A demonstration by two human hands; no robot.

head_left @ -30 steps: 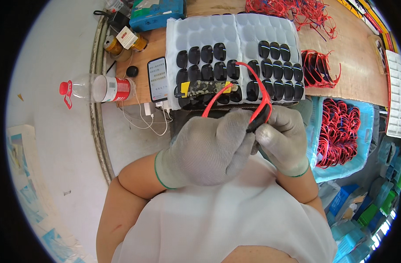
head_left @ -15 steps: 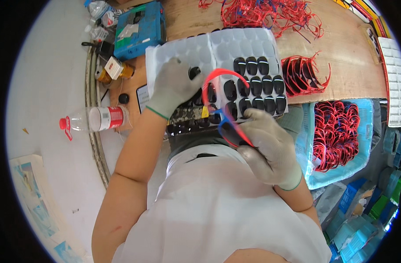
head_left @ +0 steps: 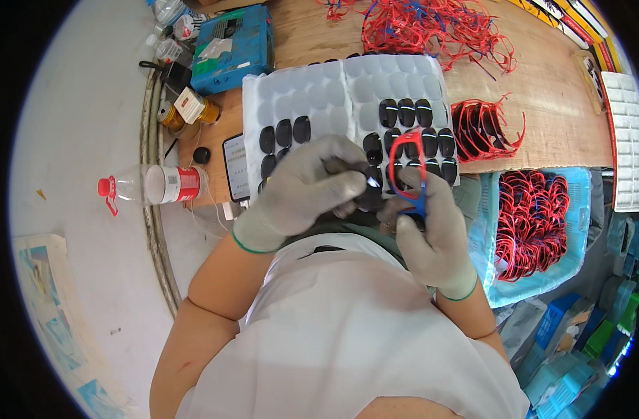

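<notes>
My left hand (head_left: 298, 188), in a pale glove with a green cuff, pinches a dark lens (head_left: 370, 194) between thumb and fingers. My right hand (head_left: 437, 241), gloved alike, is closed on a red and blue glasses frame (head_left: 419, 157), which stands upright above the fingers. The lens and the frame are close together; whether they touch I cannot tell. Behind both hands lies a white moulded lens tray (head_left: 302, 89) with two halves. Dark lenses (head_left: 284, 131) sit in some hollows of its left half, and more lenses (head_left: 406, 112) fill part of the right half.
Stacked red glasses (head_left: 486, 131) stand right of the tray, with tangled red frames (head_left: 431, 31) behind it. A light-blue basket (head_left: 578, 223) holds many red frames. At left are a phone (head_left: 236, 167), a blue case (head_left: 253, 52), a can (head_left: 169, 115) and a plastic bottle (head_left: 148, 185).
My left hand has come off the tray's left half toward my right hand, bringing a dark lens. The glasses frame has shifted right and turned more upright in my right hand.
</notes>
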